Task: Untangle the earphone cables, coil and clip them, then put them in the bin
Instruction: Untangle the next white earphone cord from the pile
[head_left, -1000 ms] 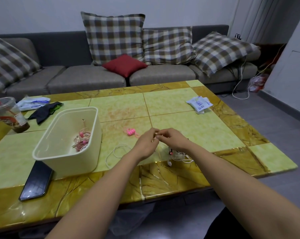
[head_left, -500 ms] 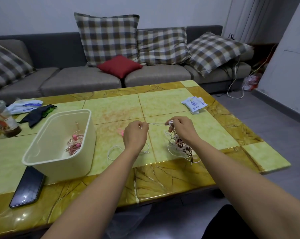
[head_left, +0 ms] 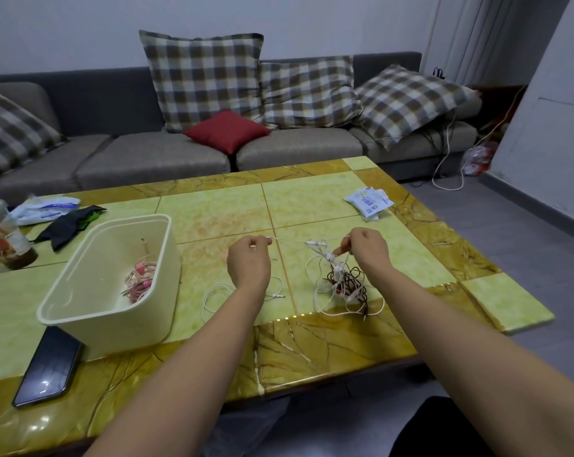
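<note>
Head view: the left hand (head_left: 249, 263) and right hand (head_left: 368, 250) hover over the middle of the desk (head_left: 312, 351). Each has its fingers (head_left: 342, 249) curled, pinching one white cable (head_left: 290, 243) stretched thin between them. Below the right hand, the tangle (head_left: 345, 283) of white and dark brown cables lies toward the near edge of the desk. The bin (head_left: 107, 331) stands toward the near left corner, with coiled pink earphones (head_left: 140, 280) already inside.

Pulling the strand taut sideways could cinch the knot tighter rather than free it, since the cable seems to run down into the heap. A sharp tug might also drag the whole tangle over the near edge, or strain the thin wire at an earbud. The loose white loop (head_left: 213, 296) by the left wrist may snag on the forearm.

The left fingertips sit behind the back of the hand, so the pinch there is judged only from where the cable ends. I cannot tell how many earphones make up the tangle, or where each plug lies. No clip can be made out at this size.
</note>
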The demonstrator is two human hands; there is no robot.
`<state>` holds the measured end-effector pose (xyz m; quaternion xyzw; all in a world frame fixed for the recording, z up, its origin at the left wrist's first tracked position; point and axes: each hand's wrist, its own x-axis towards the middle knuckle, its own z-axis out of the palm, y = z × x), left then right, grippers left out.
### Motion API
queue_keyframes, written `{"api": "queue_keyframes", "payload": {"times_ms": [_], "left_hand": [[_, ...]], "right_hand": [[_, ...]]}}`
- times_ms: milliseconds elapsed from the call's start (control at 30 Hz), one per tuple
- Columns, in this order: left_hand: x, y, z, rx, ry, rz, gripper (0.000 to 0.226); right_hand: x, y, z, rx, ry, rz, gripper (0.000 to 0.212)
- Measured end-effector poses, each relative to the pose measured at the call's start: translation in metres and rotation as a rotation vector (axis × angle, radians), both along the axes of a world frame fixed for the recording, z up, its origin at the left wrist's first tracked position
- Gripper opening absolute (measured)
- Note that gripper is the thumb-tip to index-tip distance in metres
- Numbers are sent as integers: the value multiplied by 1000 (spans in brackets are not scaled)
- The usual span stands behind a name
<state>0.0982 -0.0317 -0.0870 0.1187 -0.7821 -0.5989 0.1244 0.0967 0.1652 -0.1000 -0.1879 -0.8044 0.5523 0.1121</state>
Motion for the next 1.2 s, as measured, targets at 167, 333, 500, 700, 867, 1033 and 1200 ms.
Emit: {"api": "queue_keyframes", "payload": {"times_ms": [167, 333, 500, 700, 867, 1033, 1200], "left_hand": [[-1, -8, -1, 60, -6, 8, 27], [3, -4, 3, 40, 13, -160, 23], [5, -2, 3, -19, -8, -337, 17], [3, -17, 5, -1, 41, -189, 16], [-6, -54, 6, -35, 39, 84, 19], [-8, -66, -15, -160, -95, 143, 21], [-9, -74, -29, -240, -206, 69, 20]], "right_hand": [[-2, 14, -13, -76, -100, -123, 35], [-5, 5, -14, 139, -226, -120, 35], [4, -34, 8, 9, 152, 435, 40], [8, -53, 1, 122, -29, 723, 19], [13, -31, -13, 96, -56, 572, 20], [19, -37, -6, 65, -69, 584, 21], [23, -41, 2, 61, -55, 552, 22]]}}
